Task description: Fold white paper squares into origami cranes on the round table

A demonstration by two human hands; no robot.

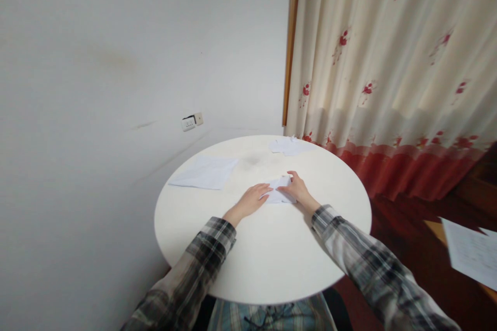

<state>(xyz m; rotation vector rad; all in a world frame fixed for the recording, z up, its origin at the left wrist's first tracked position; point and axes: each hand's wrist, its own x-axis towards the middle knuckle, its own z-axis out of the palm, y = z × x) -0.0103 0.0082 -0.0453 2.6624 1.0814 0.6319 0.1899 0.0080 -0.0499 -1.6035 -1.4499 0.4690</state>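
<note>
A small folded sheet of white paper (277, 196) lies on the round white table (267, 264), between both hands. My left hand (253, 199) rests on the paper's left side, its fingers stretched out flat. At the right side my right hand (298, 189) grips a raised part of the paper between thumb and fingers. The fold's exact shape is partly covered by the fingers.
Flat white sheets (205, 172) lie at the table's left. Several torn or crumpled paper pieces (289, 146) lie at the far edge. A socket (188, 123) is on the wall; a flowered curtain (388, 62) hangs right. Written paper (471, 251) sits on a wooden surface, lower right.
</note>
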